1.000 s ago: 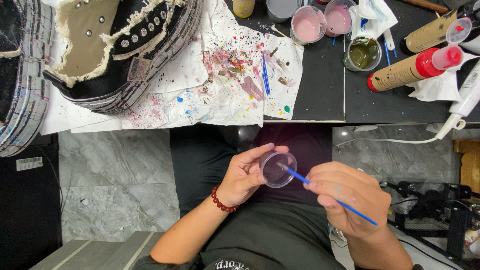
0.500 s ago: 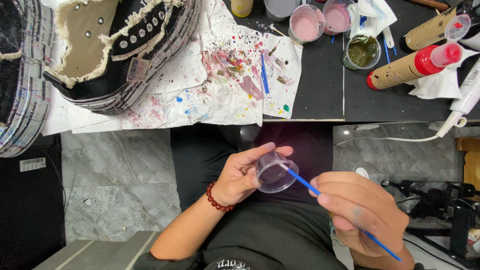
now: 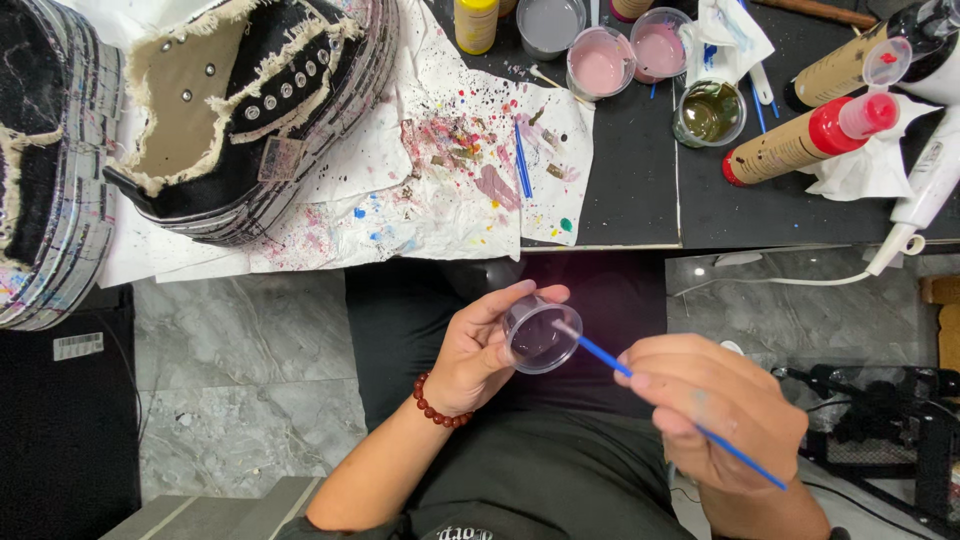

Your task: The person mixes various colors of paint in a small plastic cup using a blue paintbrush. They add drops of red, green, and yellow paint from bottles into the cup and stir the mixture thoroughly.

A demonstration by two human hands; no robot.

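Observation:
My left hand (image 3: 485, 350), with a red bead bracelet on its wrist, holds a small clear plastic cup (image 3: 538, 335) tilted toward me over my lap. My right hand (image 3: 715, 410) grips a thin blue paintbrush (image 3: 640, 380) whose tip reaches into the cup. Both hands are below the table's front edge. On the table above, a black frayed high-top shoe (image 3: 240, 110) lies on paint-spattered white paper (image 3: 440, 170). Another blue brush (image 3: 522, 160) rests on that paper.
Two cups of pink paint (image 3: 600, 65), a grey cup (image 3: 548, 22), a jar of murky liquid (image 3: 710, 112), a yellow bottle (image 3: 476, 22) and red-capped tubes (image 3: 810, 140) stand on the black table (image 3: 640, 190). A second shoe (image 3: 45, 170) lies far left. Marble floor (image 3: 240, 380) lies below.
The view has shifted slightly. My left hand has tilted the cup a little, and my right hand has moved the brush tip inside it.

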